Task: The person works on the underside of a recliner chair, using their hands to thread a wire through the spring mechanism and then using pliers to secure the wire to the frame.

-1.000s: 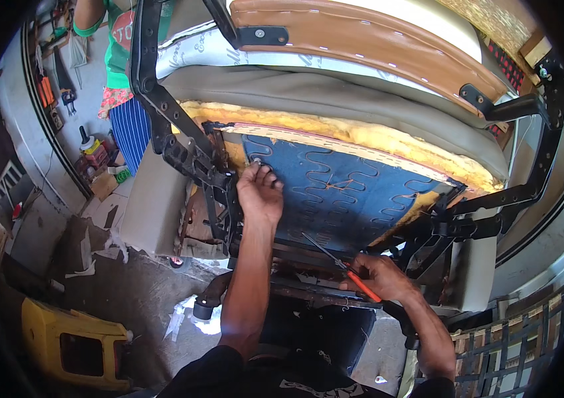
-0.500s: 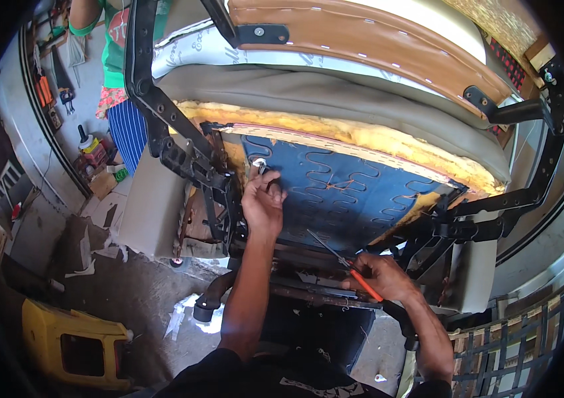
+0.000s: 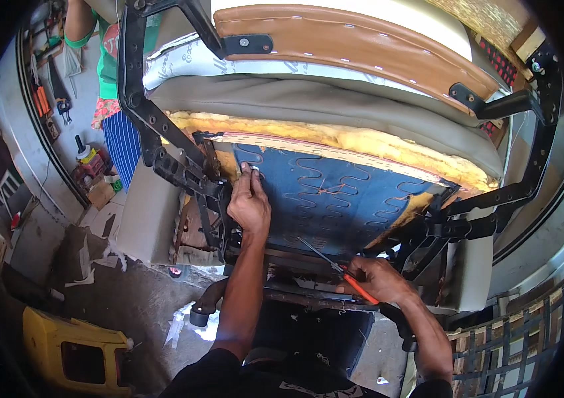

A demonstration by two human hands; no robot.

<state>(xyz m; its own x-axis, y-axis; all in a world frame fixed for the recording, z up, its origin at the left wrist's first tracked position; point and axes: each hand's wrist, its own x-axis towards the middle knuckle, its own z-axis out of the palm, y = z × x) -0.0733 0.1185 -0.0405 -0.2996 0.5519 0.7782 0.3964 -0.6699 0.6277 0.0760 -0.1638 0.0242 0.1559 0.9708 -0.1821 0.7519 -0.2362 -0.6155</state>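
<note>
An upturned chair seat lies before me, its underside a blue fabric panel [image 3: 282,205] with wavy metal springs [image 3: 310,176] across it. My left hand [image 3: 250,207] reaches to the panel's far left corner. Its fingers are pressed together beside a spring, on a small white piece [image 3: 254,170] that they mostly cover. In my right hand [image 3: 380,278], near the seat's front edge, are long-nose pliers [image 3: 361,285] with orange-red handles. Their slim metal jaws point up and left over the panel's near edge, with nothing visible gripped in them.
Black metal linkages [image 3: 179,174] flank the seat. Yellow foam [image 3: 335,136] and grey upholstery [image 3: 282,96] line its far side, below a brown stapled panel [image 3: 355,40]. Another person [image 3: 119,126] stands at far left. A yellow plastic housing [image 3: 73,325] sits on the floor; a webbed frame [image 3: 517,345] is at right.
My left hand has shifted slightly up and left, and its fingers have closed over the white piece. The pliers stay in my right hand, nearly still. The view has moved a little.
</note>
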